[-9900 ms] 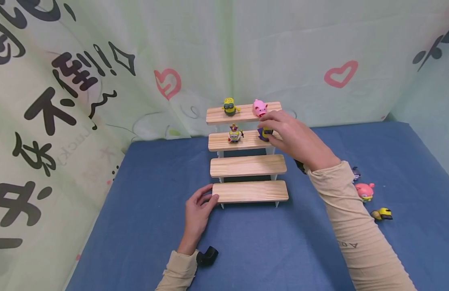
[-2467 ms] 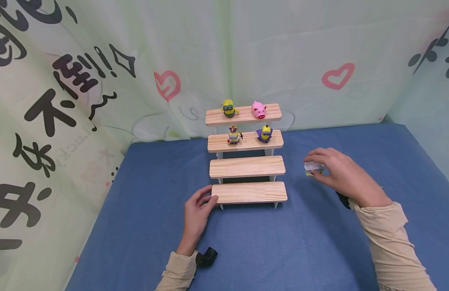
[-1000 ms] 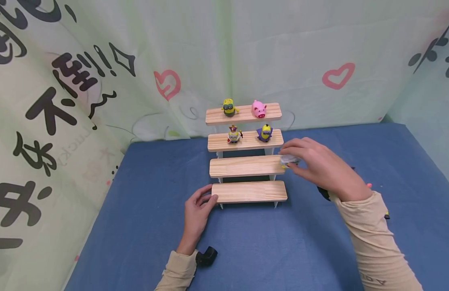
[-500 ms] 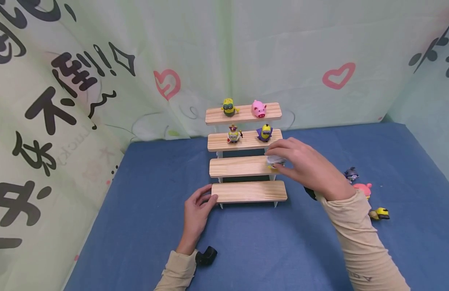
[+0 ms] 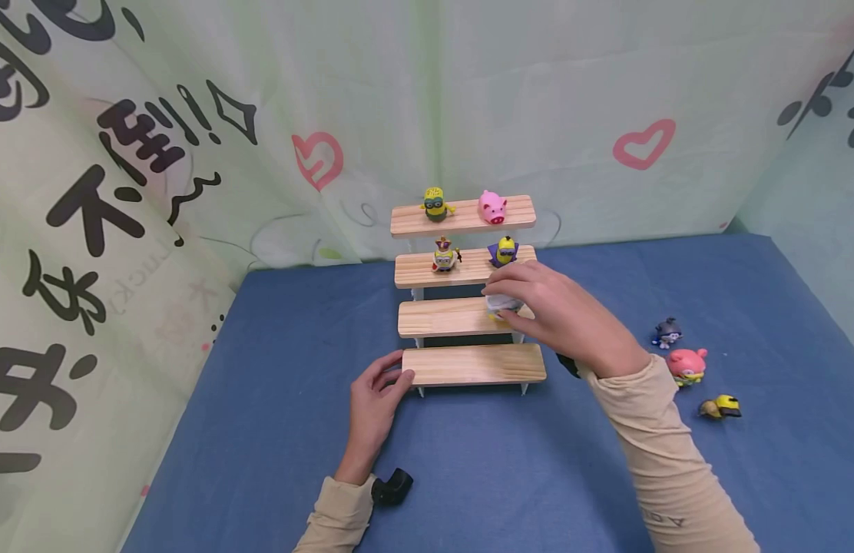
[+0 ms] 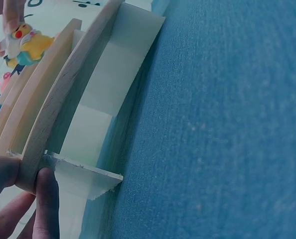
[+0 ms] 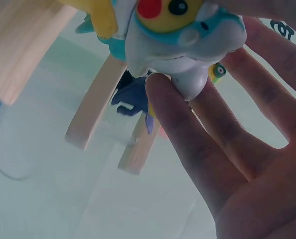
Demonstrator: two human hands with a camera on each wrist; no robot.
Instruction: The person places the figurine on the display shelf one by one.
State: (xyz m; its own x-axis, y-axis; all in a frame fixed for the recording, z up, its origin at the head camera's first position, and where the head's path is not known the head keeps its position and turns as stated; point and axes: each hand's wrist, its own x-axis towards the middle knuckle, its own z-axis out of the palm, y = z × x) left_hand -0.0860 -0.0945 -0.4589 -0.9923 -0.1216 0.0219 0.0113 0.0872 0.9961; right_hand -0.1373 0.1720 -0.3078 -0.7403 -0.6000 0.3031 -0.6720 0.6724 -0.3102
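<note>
R hand (image 5: 558, 319) has the white-hooded fig (image 5: 501, 302) pinched btwn thumb & fingertips, over the 3 o'clock half of the 3rd board (image 5: 437, 319) from the top; can't tell if the base touches wood or hangs just clear, fingers hide it. L hand (image 5: 376, 403), approx 7:30 from that board, pinches the 9 o'clock end of the btm board (image 5: 478, 365) btwn thumb & fingers; prob a brace, so light steady pressure, no tugging. Step in hand looks like a set-down, so imo: get base flat & fully on the wood, feel for wobble, then ease thumb & fingers off together so it doesn't get dragged. Watch the purple-caped fig (image 5: 504, 252) on the 2nd board (image 5: 412, 270): it's at 12 o'clock from the held one & near the R knuckles, so backing out twd 4 o'clock beats going up past it. Crowned fig (image 5: 444, 257) is further off, approx 10 o'clock, less risk. Dark fig (image 5: 667, 333), pink fig (image 5: 687, 367) & yellow-black fig (image 5: 720, 407) lie on the blue cloth (image 5: 510, 476), approx 3 to 4 o'clock from the board; pink fig is right by the R sleeve (image 5: 662, 453) in head view, so lift the forearm a bit, don't sweep it sideways.
</note>
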